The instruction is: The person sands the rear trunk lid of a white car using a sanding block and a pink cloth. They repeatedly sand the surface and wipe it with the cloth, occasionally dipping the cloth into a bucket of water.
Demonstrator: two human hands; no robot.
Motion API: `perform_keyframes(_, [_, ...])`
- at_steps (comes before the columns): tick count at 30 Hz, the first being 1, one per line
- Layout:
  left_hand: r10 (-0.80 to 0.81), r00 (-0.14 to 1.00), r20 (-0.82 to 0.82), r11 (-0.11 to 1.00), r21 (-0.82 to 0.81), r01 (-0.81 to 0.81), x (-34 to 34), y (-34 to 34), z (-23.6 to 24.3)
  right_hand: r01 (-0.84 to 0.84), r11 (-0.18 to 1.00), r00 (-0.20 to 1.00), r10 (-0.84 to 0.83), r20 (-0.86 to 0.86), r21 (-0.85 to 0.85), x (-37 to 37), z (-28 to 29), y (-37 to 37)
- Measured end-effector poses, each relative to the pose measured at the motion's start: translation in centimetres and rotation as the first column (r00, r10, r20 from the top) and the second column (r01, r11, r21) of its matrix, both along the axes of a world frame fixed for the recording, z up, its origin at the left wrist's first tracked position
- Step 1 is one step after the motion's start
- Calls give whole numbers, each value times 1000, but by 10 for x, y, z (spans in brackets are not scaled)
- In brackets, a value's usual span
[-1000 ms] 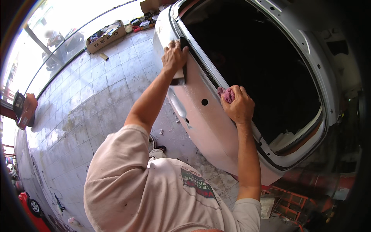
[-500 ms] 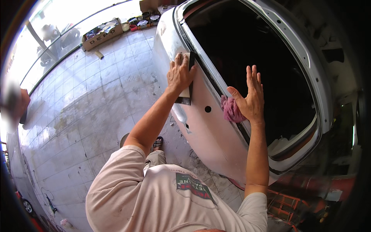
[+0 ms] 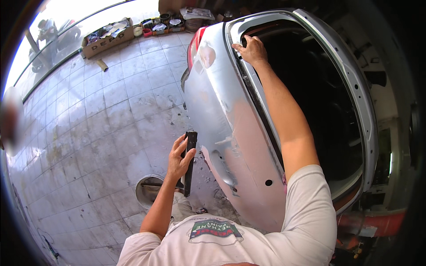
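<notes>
My left hand [image 3: 178, 160] grips a long black sanding block [image 3: 189, 166] upright on edge, off the car, beside its curved rear body panel [image 3: 248, 166]. That panel is silver with pinkish primer or filler patches, a round dark hole and a slot-shaped recess. My right hand [image 3: 252, 49] reaches across to the far end of the large dark opening [image 3: 310, 97]. Its thumb and fingers are apart and touch the opening's silver rim [image 3: 242, 24]. Mostly behind my right sleeve, a scrap of pink cloth [image 3: 284, 181] shows.
A red tail light [image 3: 194, 51] sits at the car's far corner. On the tiled floor [image 3: 106, 124] stand a round container [image 3: 146, 191] near my legs, a cardboard box [image 3: 108, 42] of odds and ends, a short tube [image 3: 102, 65] and several jars and tins [image 3: 165, 20].
My left hand has lifted the block off the panel and drawn it back toward me. My right hand has gone from beside the cloth to the opening's far rim. The view has shifted along the car.
</notes>
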State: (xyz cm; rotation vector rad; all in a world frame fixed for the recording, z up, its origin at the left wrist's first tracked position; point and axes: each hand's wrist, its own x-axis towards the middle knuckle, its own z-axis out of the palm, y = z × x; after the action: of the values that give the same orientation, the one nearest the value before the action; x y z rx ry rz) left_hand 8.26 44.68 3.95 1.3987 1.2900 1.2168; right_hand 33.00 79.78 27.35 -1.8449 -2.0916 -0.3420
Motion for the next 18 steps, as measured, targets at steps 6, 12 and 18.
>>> perform_keyframes(6, [122, 773, 623, 930, -343, 130, -75, -2, -50, 73, 980, 978, -34, 206, -183, -14, -10, 72])
perform_keyframes(12, [148, 103, 984, 950, -171, 261, -61, 36, 10, -43, 993, 983, 62, 174, -112, 7, 8, 40])
perform_keyframes(18, [25, -3, 1000, 985, -24, 168, -46, 64, 8, -649, 760, 611, 515, -601, -8, -117, -102, -178])
